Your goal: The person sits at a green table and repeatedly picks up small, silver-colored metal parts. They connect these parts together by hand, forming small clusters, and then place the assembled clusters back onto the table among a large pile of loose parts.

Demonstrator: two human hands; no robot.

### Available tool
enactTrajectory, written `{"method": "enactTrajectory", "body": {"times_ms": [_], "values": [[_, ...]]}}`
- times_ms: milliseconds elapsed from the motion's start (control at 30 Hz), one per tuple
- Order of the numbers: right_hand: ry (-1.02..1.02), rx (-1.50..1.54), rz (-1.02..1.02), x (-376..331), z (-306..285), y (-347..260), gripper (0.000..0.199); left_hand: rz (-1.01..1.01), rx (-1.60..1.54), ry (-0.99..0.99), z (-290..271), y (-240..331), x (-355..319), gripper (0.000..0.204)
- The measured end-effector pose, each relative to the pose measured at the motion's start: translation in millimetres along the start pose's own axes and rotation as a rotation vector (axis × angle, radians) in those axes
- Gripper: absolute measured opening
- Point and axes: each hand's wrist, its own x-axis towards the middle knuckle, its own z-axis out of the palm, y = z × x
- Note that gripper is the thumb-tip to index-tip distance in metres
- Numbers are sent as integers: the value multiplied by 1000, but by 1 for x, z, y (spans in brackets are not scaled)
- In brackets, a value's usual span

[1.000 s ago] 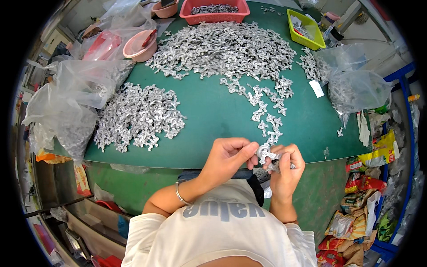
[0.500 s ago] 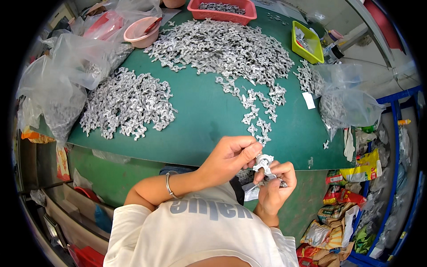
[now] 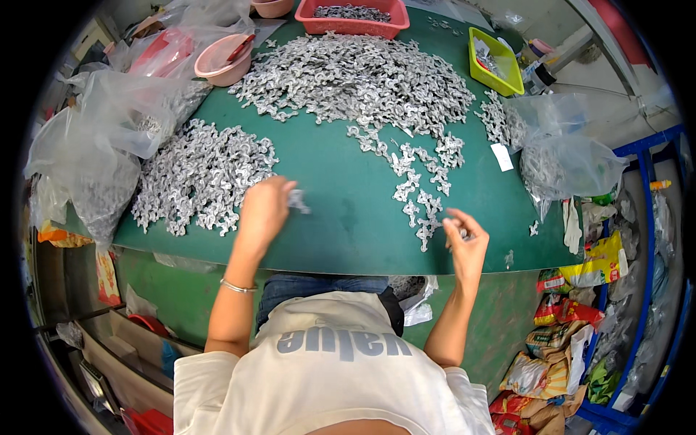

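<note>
My left hand [image 3: 264, 210] is stretched out over the green table [image 3: 341, 225], holding a small silver metal part [image 3: 299, 201] at its fingertips, just right of the smaller pile of metal parts [image 3: 199, 174]. Fingers of my right hand [image 3: 464, 243] pinch a metal part [image 3: 458, 232] at the near end of a trail of parts [image 3: 420, 196]. That trail runs down from the big pile of silver parts [image 3: 355, 76] at the table's far side.
Clear plastic bags with parts lie at the left [image 3: 87, 152] and right [image 3: 562, 163]. A pink bowl [image 3: 221, 61], a red tray [image 3: 355, 14] and a yellow-green bin [image 3: 496, 61] stand at the far edge. Packets and bags [image 3: 580, 319] fill the floor at the right.
My hands were together near my chest working one part; now they are apart. The left hand has swung out toward the left pile with a part, the right reached to the trail.
</note>
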Motion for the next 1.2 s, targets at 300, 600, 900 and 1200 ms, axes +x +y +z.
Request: {"method": "enactTrajectory", "body": {"times_ms": [300,600,900,1200], "values": [[50,-880,-62,37,19,23,30,-156,25,171,-11,-15,-2,15],[31,-169,-65,27,12,31,27,37,-448,-60,6,56,-15,19],[-533,1006,474,-30,41,-30,21,77,-1141,-385,16,109,-18,25],[-256,478,50,-53,35,-57,22,-237,-1436,-477,10,110,-20,17]]}}
